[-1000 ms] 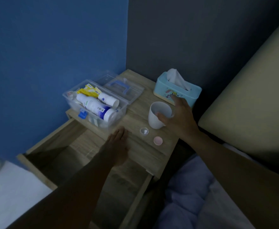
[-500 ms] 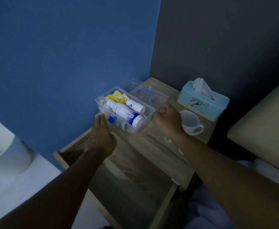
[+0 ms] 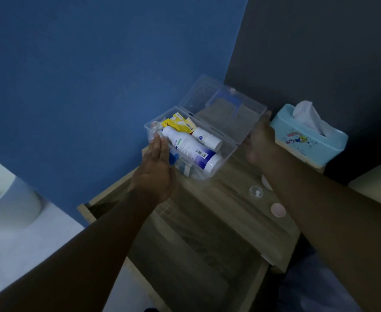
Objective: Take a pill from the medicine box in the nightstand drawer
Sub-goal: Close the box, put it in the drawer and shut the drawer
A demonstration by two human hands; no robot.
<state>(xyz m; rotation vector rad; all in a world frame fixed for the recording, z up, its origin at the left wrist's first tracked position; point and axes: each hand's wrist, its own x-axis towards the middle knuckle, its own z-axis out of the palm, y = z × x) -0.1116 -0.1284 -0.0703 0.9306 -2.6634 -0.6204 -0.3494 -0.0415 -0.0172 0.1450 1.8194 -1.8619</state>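
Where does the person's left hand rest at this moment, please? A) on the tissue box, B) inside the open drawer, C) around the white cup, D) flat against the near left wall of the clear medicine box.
D: the left hand lies open with its fingers against the left wall of the clear medicine box, above the open drawer and away from the tissue box.
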